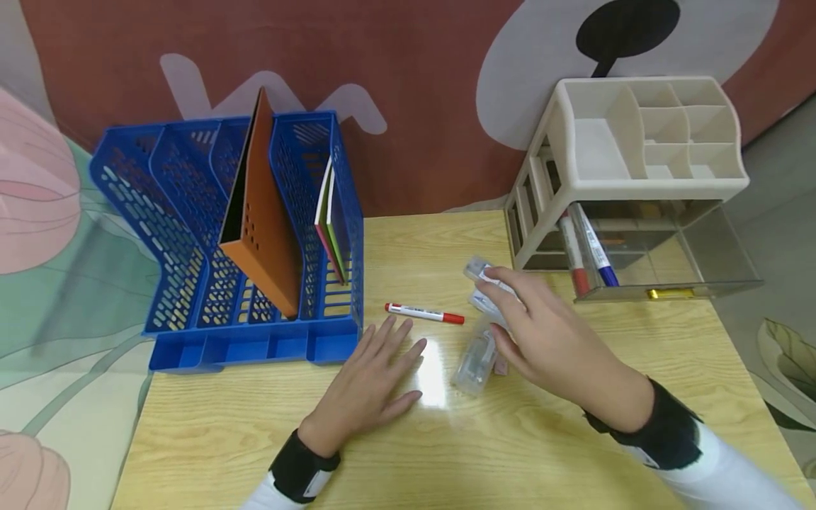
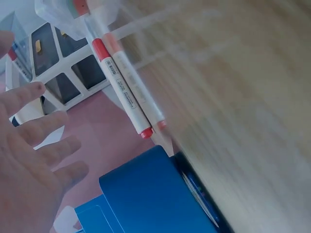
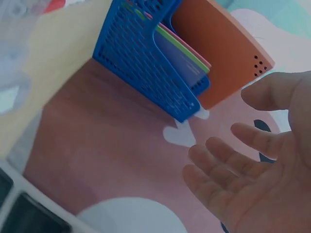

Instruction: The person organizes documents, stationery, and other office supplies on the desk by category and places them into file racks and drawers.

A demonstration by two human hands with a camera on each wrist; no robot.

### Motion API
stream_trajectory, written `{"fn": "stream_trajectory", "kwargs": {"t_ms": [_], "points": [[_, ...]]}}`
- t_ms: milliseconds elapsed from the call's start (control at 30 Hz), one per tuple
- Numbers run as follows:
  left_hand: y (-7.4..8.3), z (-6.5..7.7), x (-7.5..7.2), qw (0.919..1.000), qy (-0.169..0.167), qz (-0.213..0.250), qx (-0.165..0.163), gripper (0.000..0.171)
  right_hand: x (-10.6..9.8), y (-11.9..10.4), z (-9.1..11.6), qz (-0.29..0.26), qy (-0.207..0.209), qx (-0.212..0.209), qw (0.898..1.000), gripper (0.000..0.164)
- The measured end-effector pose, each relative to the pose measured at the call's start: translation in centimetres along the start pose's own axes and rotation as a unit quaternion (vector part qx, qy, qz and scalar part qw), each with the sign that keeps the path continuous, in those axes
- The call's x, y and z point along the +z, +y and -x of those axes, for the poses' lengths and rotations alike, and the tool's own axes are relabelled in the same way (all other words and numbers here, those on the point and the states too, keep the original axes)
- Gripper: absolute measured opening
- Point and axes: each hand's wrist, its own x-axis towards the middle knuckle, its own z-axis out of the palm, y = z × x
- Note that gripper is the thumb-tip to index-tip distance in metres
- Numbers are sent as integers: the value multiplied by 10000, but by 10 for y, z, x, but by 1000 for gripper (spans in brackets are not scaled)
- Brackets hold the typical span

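Note:
My left hand is spread over the table just below a white marker with red ends. In the left wrist view its fingers are apart with nothing between them, and the marker lies on the table beyond. Over a few small clear plastic cases is my right hand. The right wrist view shows that hand with loosely bent fingers and nothing in them. One clear case lies nearest me; another is partly hidden by the fingers. A small pinkish piece pokes out beside the nearer case.
A blue file rack at left holds an orange folder and thin booklets. At back right stands a white desk organizer; its clear drawer is pulled out, with a red-capped marker and a blue-capped marker.

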Motion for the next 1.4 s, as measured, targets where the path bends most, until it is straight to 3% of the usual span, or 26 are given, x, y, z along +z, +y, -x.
{"fn": "stream_trajectory", "kwargs": {"t_ms": [133,300,500,667,900,1233,1400], "points": [[3,-1,0,9999,32,35,-160,72,18,1,-2,-71,-89,24,9999,47],[5,-2,3,9992,6,57,-402,71,40,4,-6,-123,-518,261,9982,57],[6,-2,4,9987,117,82,-485,72,72,8,-10,-351,-973,433,9937,54],[6,-3,4,9979,106,124,-625,69,97,13,-14,-846,-1532,771,9815,55],[6,-3,3,9967,73,178,-785,70,116,15,-28,-1264,-2274,1123,9590,54],[7,-2,3,9956,177,299,-872,69,144,13,-36,-775,-2689,899,9558,46],[8,-2,2,9949,162,400,-912,67,151,12,-35,-447,-2626,708,9613,38]]}}
